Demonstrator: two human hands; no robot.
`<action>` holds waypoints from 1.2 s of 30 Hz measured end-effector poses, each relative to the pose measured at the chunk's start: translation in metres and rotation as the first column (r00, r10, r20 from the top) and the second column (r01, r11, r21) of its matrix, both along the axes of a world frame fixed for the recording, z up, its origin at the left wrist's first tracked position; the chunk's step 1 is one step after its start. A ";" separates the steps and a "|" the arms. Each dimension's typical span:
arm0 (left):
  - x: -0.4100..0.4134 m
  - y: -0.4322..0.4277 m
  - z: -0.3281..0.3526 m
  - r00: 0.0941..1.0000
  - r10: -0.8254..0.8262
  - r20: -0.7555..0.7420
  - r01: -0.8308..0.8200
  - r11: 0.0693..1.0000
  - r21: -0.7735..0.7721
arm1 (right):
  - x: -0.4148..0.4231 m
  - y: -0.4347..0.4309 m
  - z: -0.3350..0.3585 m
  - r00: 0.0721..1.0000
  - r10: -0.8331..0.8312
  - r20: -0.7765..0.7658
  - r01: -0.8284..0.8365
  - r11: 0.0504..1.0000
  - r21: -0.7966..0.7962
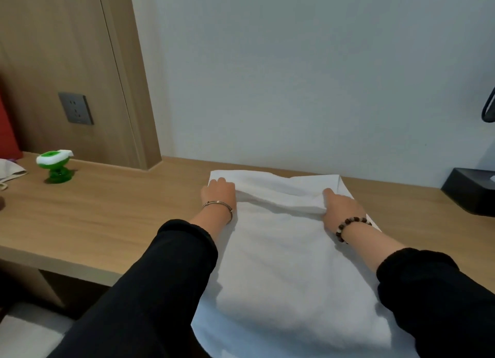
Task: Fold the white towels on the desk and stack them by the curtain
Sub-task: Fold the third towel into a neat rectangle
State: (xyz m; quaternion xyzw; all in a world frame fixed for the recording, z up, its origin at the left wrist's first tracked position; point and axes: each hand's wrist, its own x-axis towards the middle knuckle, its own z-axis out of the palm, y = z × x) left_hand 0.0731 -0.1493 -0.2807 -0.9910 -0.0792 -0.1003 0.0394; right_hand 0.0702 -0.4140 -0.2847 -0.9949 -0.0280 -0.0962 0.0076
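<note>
Head view: the left hand (pixel 218 193) grips the far left corner of the white towel (pixel 281 272), and the right hand (pixel 340 206) pinches a raised fold at its far right. The towel spreads from both hands back toward the person across the desk (pixel 107 213).

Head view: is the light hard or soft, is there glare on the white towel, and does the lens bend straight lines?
Head view: the light is soft and dim, with faint shadows under the fold of the white towel; no glare, and its creases show. Head view: the wide lens makes the wooden panel lean and the back edge of the desk slant; everything is slightly soft.
</note>
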 end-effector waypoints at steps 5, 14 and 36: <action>-0.003 -0.014 0.044 0.953 0.058 0.299 0.029 0.959 -0.281 | 0.012 0.006 0.036 0.945 -0.166 0.283 0.095 0.964 0.247; -0.092 -0.015 0.071 0.815 -0.053 0.577 0.255 0.927 -0.275 | -0.065 -0.024 0.081 0.773 -0.062 0.631 -0.107 0.968 0.226; -0.082 0.002 -0.038 0.926 -0.231 -0.297 0.198 0.970 -0.137 | -0.063 -0.054 -0.035 0.942 0.100 -0.320 -0.117 0.993 -0.033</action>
